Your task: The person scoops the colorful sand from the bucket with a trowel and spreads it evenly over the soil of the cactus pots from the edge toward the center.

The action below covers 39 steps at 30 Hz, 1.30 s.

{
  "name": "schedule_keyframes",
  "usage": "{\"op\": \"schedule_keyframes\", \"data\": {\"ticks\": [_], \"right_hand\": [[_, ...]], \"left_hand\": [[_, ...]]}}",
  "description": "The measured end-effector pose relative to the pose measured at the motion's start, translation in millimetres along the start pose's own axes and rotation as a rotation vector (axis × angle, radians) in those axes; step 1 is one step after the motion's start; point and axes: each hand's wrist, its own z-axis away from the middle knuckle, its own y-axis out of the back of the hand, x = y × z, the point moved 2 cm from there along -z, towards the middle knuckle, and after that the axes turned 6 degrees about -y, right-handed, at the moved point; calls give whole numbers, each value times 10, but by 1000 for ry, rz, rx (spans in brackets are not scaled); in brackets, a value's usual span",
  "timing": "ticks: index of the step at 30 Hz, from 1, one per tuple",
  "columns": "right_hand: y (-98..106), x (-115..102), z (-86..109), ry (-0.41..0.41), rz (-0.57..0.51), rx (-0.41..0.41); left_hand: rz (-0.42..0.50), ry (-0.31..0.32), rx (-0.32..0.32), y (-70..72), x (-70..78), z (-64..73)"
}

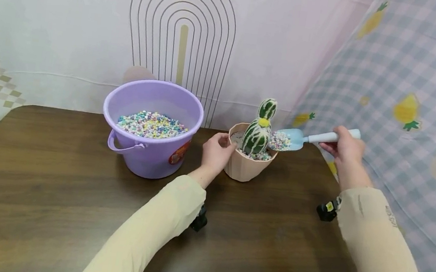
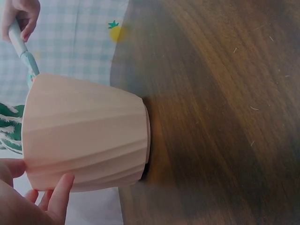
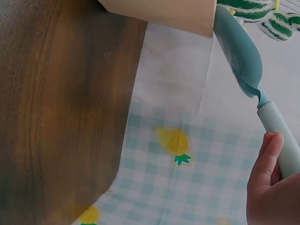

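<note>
A peach-coloured flowerpot [image 1: 248,167] stands on the table with a green cactus [image 1: 257,137] in it, and coloured pebbles lie around the cactus's base. My left hand [image 1: 217,153] holds the pot's left rim, thumb at the edge and fingers on the outer wall, as the left wrist view shows. By its pale handle, my right hand [image 1: 347,148] grips a light blue trowel [image 1: 296,138]. Small coloured pebbles [image 1: 280,140] fill the blade, whose tip is at the pot's right rim beside the cactus. In the right wrist view the trowel [image 3: 243,56] shows its underside.
Left of the pot stands a purple bucket [image 1: 149,154] partly filled with coloured pebbles [image 1: 152,125], its handle hanging down in front. The wooden table [image 1: 47,205] ends at a white cloth behind and a checked cloth [image 1: 398,86] on the right.
</note>
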Motion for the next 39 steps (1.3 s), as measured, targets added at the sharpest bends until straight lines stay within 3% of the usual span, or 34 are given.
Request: {"op": "schedule_keyframes", "data": {"ticks": [10,22,28,39], "right_hand": [[-76,-130,53,56,88,-3],[-201,-289,182,213,233,-26],[-206,-329,217,273,251,-20],[-110,-365,245,268,200,-20]], "left_hand": [[-6,8,2,-17,31,-6],[8,15,-4,-16,77,7],[10,30,-9,-8,76,17],[0,55,-52,18,38,26]]}}
